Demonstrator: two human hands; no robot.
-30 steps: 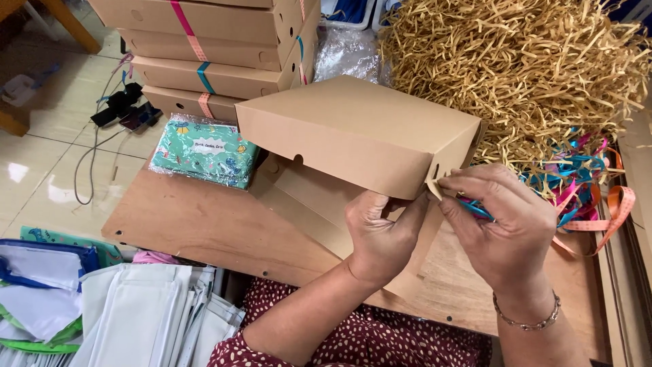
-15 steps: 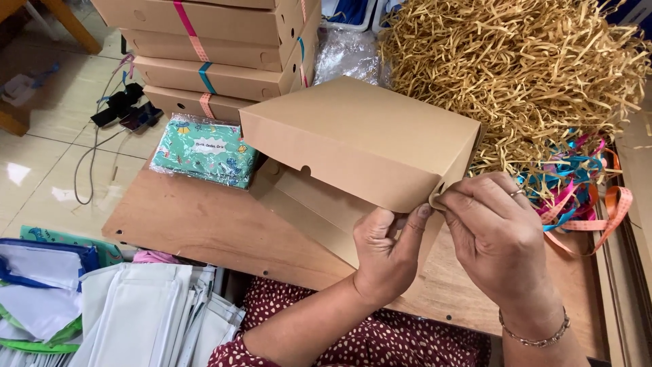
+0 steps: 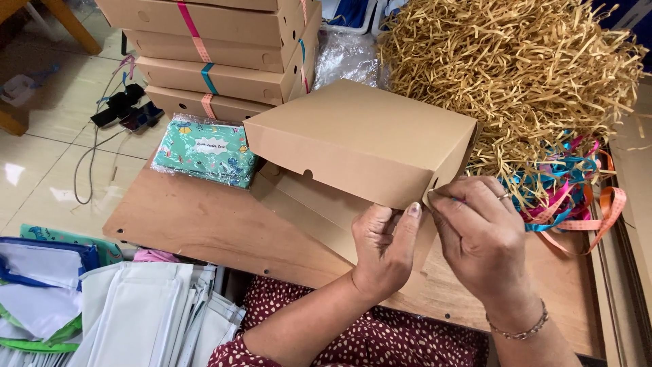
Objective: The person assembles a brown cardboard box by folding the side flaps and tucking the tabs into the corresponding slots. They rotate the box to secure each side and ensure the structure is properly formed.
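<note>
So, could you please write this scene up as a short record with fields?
Surface: wooden board
Left hand: grips the near corner of the tan cardboard box
Right hand: fingertips pinch at that corner
Box lid: raised, tilted
Behind: shredded paper straw; stacked ribboned boxes
Right: loose coloured ribbons
Left: green patterned packet

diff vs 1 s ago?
The right hand moved up to the box lid's front corner, hiding the blue strip it pinched earlier. The left hand slid up under that corner. Box, stacked boxes, paper shred and ribbons unchanged.
</note>
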